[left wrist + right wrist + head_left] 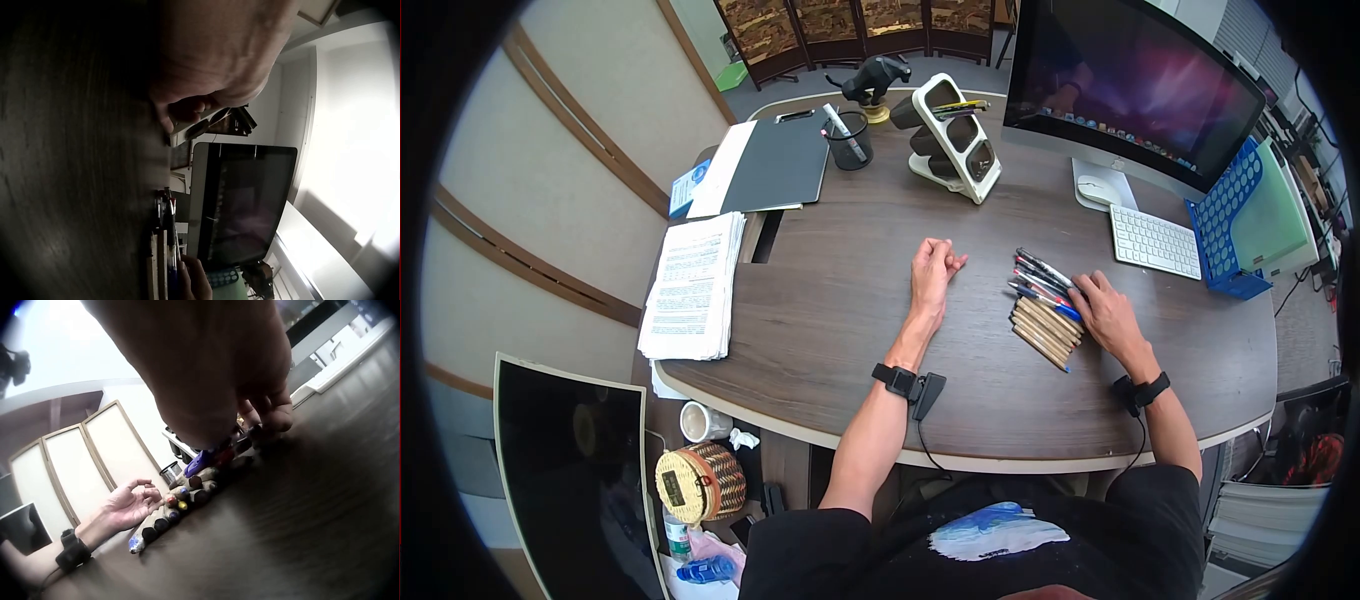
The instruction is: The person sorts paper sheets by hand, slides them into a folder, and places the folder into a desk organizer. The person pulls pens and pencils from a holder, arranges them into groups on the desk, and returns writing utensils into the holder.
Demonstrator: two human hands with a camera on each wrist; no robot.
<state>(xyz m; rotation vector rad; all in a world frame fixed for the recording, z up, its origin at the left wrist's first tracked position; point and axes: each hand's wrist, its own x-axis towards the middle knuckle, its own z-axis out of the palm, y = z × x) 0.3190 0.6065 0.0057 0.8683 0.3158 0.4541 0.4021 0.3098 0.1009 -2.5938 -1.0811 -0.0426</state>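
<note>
My left hand (pixel 932 275) rests on the desk left of a row of pens, fingers loosely curled around nothing. In the right wrist view the same hand (pixel 130 506) lies palm up. My right hand (pixel 1108 312) is at the right ends of the pens, fingertips right at a black-and-white pen (pixel 1045 268). Whether it pinches that pen I cannot tell. Red, black and blue pens lie at the top of the row; below them are several tan marker pens (pixel 1045 335) side by side. In the right wrist view bent fingers (pixel 275 417) reach down over the pen ends.
A white tilted holder (pixel 985 185) with pencils stands behind, beside a black mesh pen cup (pixel 850 150) and panther figurine (pixel 875 80). A monitor (pixel 1135 90), keyboard (pixel 1155 240) and blue file rack (pixel 1230 220) are at right. Papers (pixel 690 290) lie at left.
</note>
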